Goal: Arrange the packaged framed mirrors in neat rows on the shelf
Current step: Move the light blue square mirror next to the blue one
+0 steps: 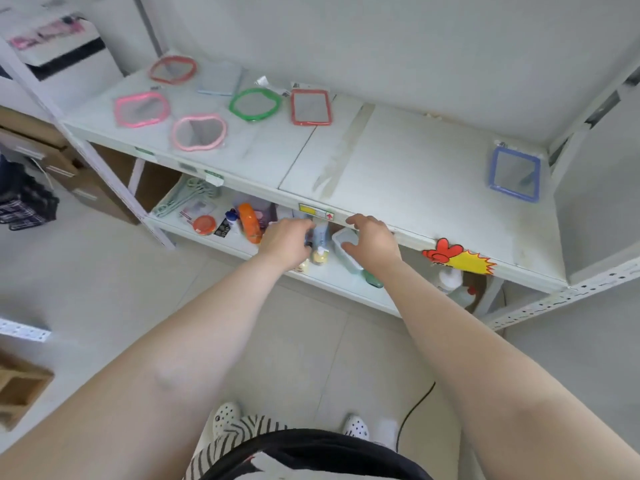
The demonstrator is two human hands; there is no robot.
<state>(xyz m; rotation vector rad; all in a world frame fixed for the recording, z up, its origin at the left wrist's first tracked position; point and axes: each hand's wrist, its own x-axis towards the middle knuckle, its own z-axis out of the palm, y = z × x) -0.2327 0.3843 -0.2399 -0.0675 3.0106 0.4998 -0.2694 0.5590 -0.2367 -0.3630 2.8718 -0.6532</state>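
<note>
both arms reach forward and down toward the lower shelf point(346, 289), below the front edge of the upper shelf point(398, 174). the left hand point(285, 239) hangs over a cluster of small bottles point(318, 252), fingers curled toward them; the blur makes it impossible to tell whether it grips one. the right hand point(372, 240) is spread, fingers relaxed, over a pale rectangular tub point(346, 252), holding nothing that shows. the mirrors all lie flat on the upper shelf, beyond and above both hands and well apart from them: two pink-framed mirrors point(199, 131) at the front left, then a green mirror point(255, 103) and a red rectangular mirror point(310, 107), a red rounded mirror point(172, 69) and a pale-framed mirror point(221, 79) farther back, and a blue mirror point(515, 173) alone at the far right.
</note>
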